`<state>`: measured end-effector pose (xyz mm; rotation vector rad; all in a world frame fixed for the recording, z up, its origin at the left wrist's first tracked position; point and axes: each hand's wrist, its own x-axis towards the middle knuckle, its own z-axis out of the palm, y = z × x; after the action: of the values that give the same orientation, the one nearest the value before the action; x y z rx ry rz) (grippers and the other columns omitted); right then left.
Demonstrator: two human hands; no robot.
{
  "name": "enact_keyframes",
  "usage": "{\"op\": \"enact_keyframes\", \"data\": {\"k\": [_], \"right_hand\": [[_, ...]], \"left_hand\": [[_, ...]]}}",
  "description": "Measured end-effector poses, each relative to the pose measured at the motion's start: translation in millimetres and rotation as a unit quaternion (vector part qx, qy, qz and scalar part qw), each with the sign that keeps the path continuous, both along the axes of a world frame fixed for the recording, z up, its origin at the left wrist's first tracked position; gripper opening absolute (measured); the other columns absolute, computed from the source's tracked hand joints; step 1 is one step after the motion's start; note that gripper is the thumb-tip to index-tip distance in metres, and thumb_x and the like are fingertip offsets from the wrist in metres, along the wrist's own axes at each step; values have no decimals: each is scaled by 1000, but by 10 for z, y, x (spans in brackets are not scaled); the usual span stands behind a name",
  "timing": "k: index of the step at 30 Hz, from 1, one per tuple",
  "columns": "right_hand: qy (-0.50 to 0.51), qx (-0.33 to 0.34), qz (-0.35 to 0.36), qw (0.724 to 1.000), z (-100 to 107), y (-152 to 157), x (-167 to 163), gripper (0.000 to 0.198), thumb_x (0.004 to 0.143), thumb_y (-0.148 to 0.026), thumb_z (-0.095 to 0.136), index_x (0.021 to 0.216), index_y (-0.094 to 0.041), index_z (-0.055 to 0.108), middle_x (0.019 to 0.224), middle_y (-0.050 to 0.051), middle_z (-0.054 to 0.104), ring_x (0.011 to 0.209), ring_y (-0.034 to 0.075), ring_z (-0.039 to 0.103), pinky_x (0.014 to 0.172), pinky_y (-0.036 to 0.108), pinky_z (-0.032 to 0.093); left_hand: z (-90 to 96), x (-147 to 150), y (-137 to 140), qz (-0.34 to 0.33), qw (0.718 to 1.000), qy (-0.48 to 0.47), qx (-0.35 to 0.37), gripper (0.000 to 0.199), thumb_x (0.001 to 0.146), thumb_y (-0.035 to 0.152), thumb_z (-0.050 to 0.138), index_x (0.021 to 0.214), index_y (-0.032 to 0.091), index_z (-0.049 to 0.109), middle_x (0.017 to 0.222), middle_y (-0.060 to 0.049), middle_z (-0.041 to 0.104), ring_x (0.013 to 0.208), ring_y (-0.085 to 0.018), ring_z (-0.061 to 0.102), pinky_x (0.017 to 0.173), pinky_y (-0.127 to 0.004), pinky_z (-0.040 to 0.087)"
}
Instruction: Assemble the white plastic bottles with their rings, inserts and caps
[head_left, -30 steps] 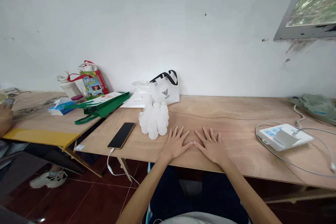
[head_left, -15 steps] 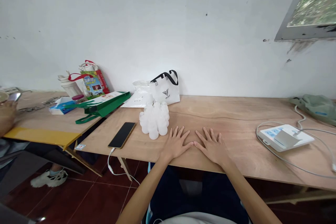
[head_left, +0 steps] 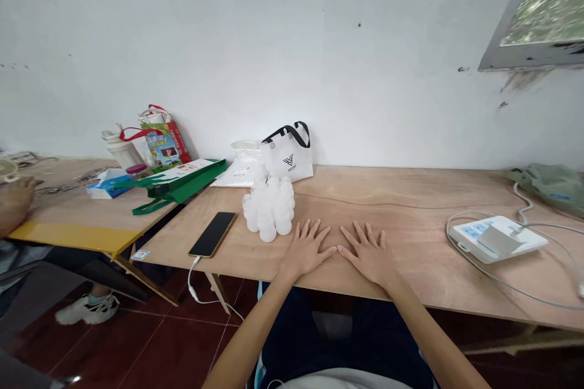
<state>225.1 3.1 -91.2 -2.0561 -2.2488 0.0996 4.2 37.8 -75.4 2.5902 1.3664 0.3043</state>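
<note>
My left hand (head_left: 306,249) lies flat on the wooden table (head_left: 365,194), palm down with fingers spread. Mirroring it, my right hand (head_left: 366,253) also rests flat, and the two thumb tips nearly meet or touch. Neither hand holds anything. Just left of my left hand stands a cluster of frosted white, rounded bottle-like pieces (head_left: 268,209), apart from the fingers. A smartphone (head_left: 212,234) with a dark screen lies farther left, a white charging cable (head_left: 193,282) plugged into its near end.
Behind the cluster are a white tote bag (head_left: 288,161) and a white plastic package (head_left: 244,164). A white device (head_left: 495,240) with cables sits at right, near a grey-green cloth bag (head_left: 547,185). On the left table are a green bag (head_left: 182,185), a tissue box (head_left: 107,185) and another person's hand (head_left: 16,203).
My hands have stayed in place. At the far left, the other person's hand has shifted, and the phone-like object near it is no longer in view.
</note>
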Motion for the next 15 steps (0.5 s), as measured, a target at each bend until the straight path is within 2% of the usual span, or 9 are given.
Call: {"op": "enact_keyframes", "data": {"k": [15], "right_hand": [[6, -1, 1, 1000, -21, 10, 14, 82, 96, -83, 16, 164, -39, 25, 173, 7, 17, 157, 43, 11, 122, 70, 7]], "left_hand": [[-8, -2, -1, -1, 1000, 2, 6, 78, 100, 78, 22, 162, 32, 33, 172, -4, 21, 159, -34, 13, 129, -61, 12]]}}
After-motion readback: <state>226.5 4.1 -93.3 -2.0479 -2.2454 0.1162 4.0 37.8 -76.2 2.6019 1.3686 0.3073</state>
